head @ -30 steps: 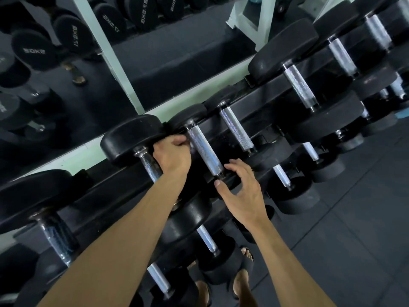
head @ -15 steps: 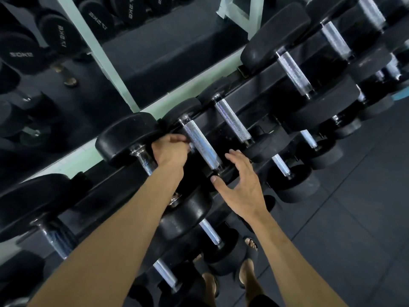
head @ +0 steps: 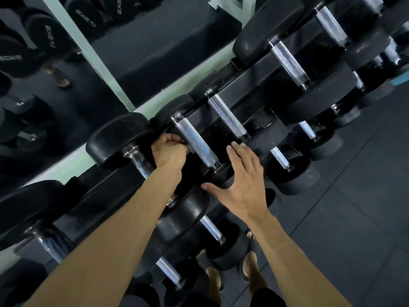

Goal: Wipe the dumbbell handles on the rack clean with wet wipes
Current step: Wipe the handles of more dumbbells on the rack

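Your left hand point(head: 169, 151) curls closed against the chrome handle point(head: 195, 141), wipe unseen, likely scrubbing, while your right hand point(head: 241, 185), fingers spread open, steadies the dumbbell head point(head: 223, 177) beneath them.

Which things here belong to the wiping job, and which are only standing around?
Belong to the job:
- left hand, curled against a top-row dumbbell handle; a wipe cannot be seen
- right hand, fingers spread, near that dumbbell's front weight
- next handle on the rack

Only standing around:
- mirror behind the rack
- floor tiles
- sandals on the person's feet
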A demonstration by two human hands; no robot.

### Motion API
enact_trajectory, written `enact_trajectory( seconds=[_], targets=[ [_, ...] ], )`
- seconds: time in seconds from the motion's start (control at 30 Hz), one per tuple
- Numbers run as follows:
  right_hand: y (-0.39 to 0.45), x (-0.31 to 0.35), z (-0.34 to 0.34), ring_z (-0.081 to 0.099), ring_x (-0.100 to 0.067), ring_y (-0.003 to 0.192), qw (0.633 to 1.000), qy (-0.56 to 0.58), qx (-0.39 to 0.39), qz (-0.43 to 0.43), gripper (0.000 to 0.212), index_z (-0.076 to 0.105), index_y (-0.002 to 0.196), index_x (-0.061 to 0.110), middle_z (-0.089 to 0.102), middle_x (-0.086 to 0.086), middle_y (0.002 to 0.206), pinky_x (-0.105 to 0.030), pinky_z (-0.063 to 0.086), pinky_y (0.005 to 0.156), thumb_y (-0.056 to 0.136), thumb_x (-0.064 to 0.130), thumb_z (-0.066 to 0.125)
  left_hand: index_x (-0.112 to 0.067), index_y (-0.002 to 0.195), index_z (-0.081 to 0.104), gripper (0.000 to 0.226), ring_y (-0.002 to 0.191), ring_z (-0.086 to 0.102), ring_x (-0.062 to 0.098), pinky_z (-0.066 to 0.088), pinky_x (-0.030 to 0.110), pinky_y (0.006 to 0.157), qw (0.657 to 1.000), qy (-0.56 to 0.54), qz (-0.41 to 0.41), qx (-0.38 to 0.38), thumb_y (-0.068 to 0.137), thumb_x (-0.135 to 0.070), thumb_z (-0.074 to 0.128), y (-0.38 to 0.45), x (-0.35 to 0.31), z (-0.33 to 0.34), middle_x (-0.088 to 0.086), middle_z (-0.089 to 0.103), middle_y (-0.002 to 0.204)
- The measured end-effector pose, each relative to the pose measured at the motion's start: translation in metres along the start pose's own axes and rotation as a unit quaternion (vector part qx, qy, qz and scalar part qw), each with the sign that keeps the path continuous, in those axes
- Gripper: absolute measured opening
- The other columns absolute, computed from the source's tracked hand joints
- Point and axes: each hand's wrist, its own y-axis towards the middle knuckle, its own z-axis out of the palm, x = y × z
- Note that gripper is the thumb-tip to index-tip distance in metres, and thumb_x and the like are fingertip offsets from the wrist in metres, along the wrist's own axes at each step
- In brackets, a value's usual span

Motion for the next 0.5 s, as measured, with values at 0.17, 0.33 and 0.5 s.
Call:
enact_trajectory(
  seconds=[0.17,0.33,0.5],
  targets=[
    [0.003,0.005,-0.011,0.041,-0.017,0.126,0.999,0.017,0.036,0.033,0.105,0.042,0.148,0.013,0.052,-0.001,0.134,-0.025,0.034,0.106,0.064,0.061,0.083,-0.016,0.072,0.057,0.035,0.071,0.067,0.018,0.06,0.034,0.077,0.991,0.113,0.006,0.074,0.067,0.014,0.074,-0.008,0.02,-0.005,0.005,0.069,0.077],
    [0.008,0.004,-0.022,0.036,-0.012,0.133,0.995,0.044,0.071,0.046,0.108,0.034,0.153,0.019,0.05,0.004,0.14,-0.019,0.023,0.107,0.065,0.06,0.083,-0.013,0.074,0.056,0.034,0.07,0.066,0.017,0.058,0.027,0.069,0.992,0.104,-0.004,0.075,0.07,0.016,0.071,-0.009,0.015,-0.003,0.005,0.068,0.075],
    [0.003,0.006,-0.019,0.039,-0.012,0.134,0.994,0.068,0.053,0.069,0.105,0.041,0.149,0.016,0.048,0.002,0.141,-0.016,0.023,0.106,0.064,0.057,0.086,-0.017,0.072,0.06,0.032,0.076,0.067,0.019,0.055,0.029,0.077,0.986,0.142,-0.003,0.085,0.068,0.011,0.074,-0.007,0.015,0.0,0.002,0.069,0.074]
  ],
)
